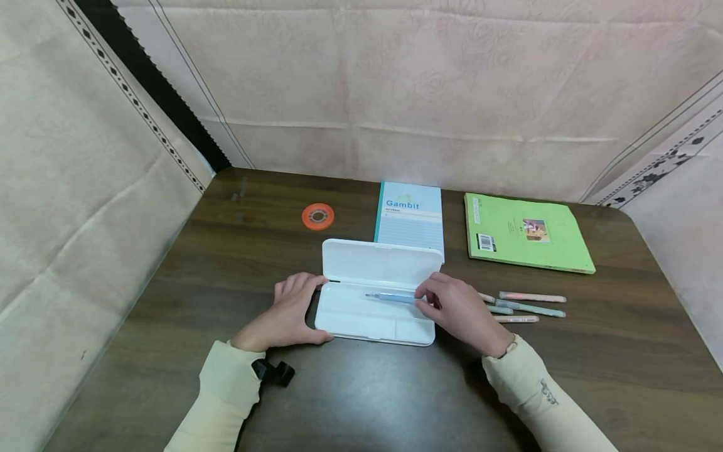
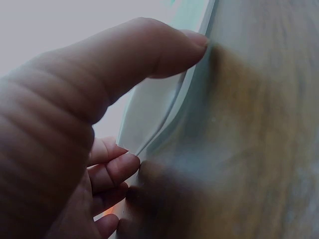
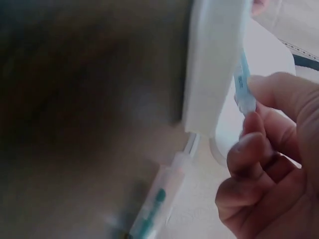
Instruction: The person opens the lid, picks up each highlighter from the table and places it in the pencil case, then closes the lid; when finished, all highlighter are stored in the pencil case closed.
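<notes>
A white pencil case (image 1: 356, 314) lies on the table with its lid (image 1: 381, 260) raised at the back. My left hand (image 1: 288, 314) grips the case's left end, thumb at the front corner and fingers toward the back; the left wrist view shows the thumb (image 2: 164, 50) on its edge. Over the case, my right hand (image 1: 460, 307) pinches a light blue pen (image 1: 392, 297) by its right end, tip pointing left. In the right wrist view, thumb and forefinger hold this pen (image 3: 242, 84) beside the case wall (image 3: 214, 64). Whether the pen touches the case floor, I cannot tell.
Several pens (image 1: 531, 307) lie right of the case, partly behind my right hand. A Gambit notebook (image 1: 411, 216) sits behind the lid, a green book (image 1: 525, 232) at the back right, and an orange tape roll (image 1: 317, 216) at the back left. Cloth (image 1: 395, 81) hangs behind the table.
</notes>
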